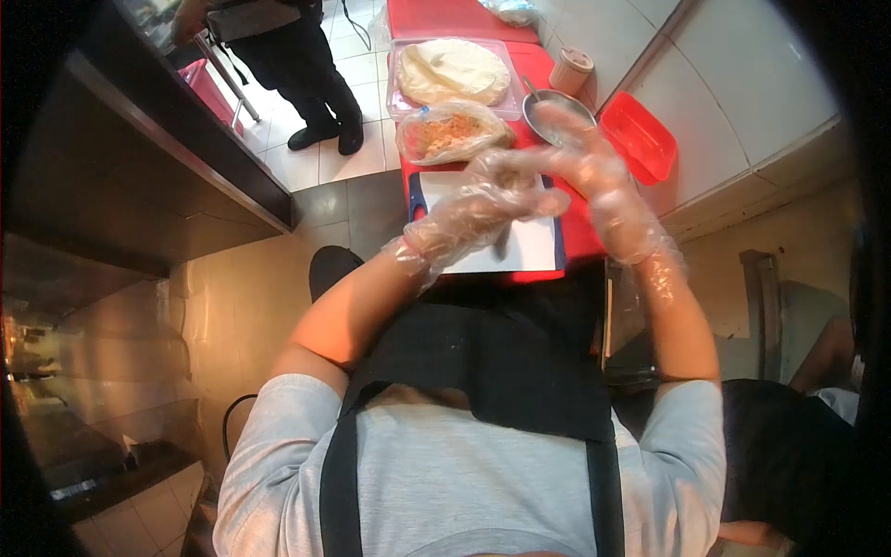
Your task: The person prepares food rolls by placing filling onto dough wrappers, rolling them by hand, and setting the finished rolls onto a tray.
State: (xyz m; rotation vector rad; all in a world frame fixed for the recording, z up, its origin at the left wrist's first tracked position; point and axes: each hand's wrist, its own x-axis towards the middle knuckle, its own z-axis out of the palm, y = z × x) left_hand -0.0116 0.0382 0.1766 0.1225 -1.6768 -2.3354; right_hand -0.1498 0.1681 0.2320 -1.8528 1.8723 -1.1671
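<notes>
Left hand: gloved in clear plastic [487,206], up over the board, fingers part bent; blurry from here, so can't tell if they're pinching anything
Right hand: also gloved [596,176], fingers stretched out over the bowl; can't tell if it's holding something. The two hands overlap, can't say if they touch
Board: white, blue edge [534,249], right under the left hand, with some dark thing [502,243] on it I can't make out
Bowl: metal [562,97], partly hidden behind the right fingers
Bag: orange stuff inside [453,136], just past the left hand
Flatbread: stacked [455,71] beyond the bag, on the red table [582,228]
Red tray: right of the bowl [640,139]
</notes>
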